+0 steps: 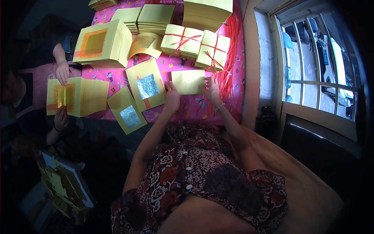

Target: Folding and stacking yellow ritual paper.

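Note:
In front of me a plain pale-yellow paper stack lies on the pink table. My left hand holds its near left corner, thumb on the edge. At its right end my right hand grips the side, fingers bent around the edge. How thick the stack is, I cannot tell. Left of my left hand lies a yellow sheet with a silver foil square, overlapping a second silver-foil sheet. Beyond the stack sit two yellow paper bundles, a left one and a right one, both tied crosswise with red ribbon.
Loose red ribbons hang along the table's right side. A tall gold-foil paper stack and more yellow stacks stand at the back. On the left, a co-worker's hands touch a gold-foil sheet. A barred window is at right.

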Motion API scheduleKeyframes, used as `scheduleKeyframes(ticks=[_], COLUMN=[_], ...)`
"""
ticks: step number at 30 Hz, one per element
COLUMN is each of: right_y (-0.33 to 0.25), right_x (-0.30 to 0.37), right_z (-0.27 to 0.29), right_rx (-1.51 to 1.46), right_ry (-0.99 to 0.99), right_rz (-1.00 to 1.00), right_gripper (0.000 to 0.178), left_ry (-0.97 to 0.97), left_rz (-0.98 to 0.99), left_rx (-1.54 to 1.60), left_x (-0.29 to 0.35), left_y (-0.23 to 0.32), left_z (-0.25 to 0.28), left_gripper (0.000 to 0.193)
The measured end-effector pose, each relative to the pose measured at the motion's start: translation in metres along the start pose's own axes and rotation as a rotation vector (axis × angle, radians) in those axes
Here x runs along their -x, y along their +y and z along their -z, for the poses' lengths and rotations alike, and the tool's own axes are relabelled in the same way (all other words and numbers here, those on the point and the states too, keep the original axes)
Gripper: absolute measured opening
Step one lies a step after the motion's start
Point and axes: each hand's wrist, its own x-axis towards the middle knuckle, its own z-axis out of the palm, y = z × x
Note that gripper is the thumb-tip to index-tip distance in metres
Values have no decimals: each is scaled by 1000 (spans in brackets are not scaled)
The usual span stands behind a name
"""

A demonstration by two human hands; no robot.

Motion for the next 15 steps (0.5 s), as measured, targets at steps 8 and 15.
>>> scheduleKeyframes(ticks=[8,15], right_y=[0,2], right_x=[0,-2], right_z=[-3,-3], right_rx=[-218,-281], right_ry=[-131,-122], right_rz=[-233,-268], right_gripper=[43,43], left_ry=[191,146], left_rz=[-141,-124], left_rx=[-149,-169], left_x=[-4,-10], left_y=[-12,-13], left_z=[-13,-15], left_gripper=[77,80])
